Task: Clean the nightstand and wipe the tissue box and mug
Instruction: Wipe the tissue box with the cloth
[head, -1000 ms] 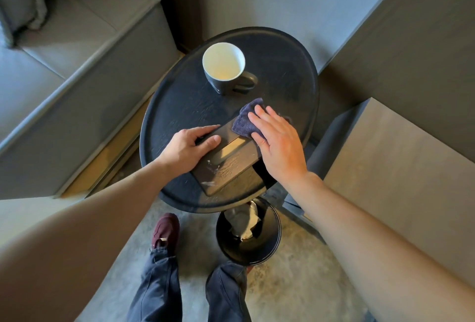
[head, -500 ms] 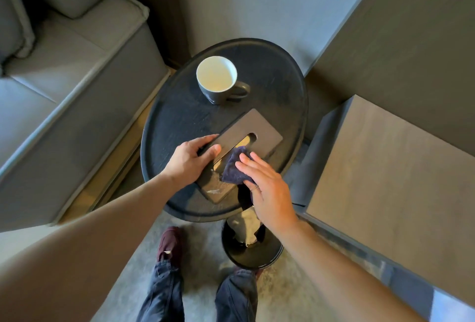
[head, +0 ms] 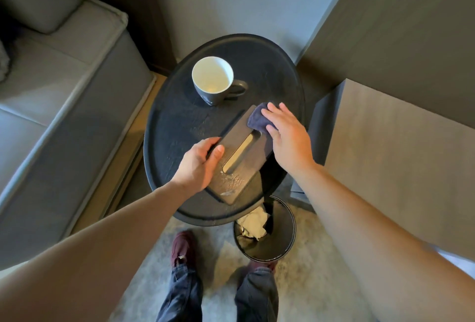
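Off to the left there is only a grey sofa (head: 64, 85); everything that matters sits on the round dark desk (head: 174, 121) in front of the person.

Nearest that side, the left hand (head: 198, 167) clamps the near-left long edge of the tissue box (head: 239, 159), thumb on the lid and fingers curled down over the side, pinning it in place. The box lies flat on the desk, its long axis running on a diagonal from the near end by the person up and away to the right, with the slot following the same line. Pale specks and smears show on the near end of the lid, just beside that steadying hand.

Further right, the right hand (head: 288, 139) is laid flat and open-fingered on a dark blue cloth (head: 258, 120), pressing it onto the far-right corner of the lid. So the dirty patch lies down the box's length from the cloth, toward the person. I'd judge the next stroke wants to come straight back along that diagonal, and the right hand is the one placed for it.

The mug (head: 213, 81) stands upright beyond the box, just past the cloth, handle pointing right, seemingly not yet wiped. A careless push forward could knock it.

Below the desk edge, a black bin (head: 264, 229) holds crumpled paper.
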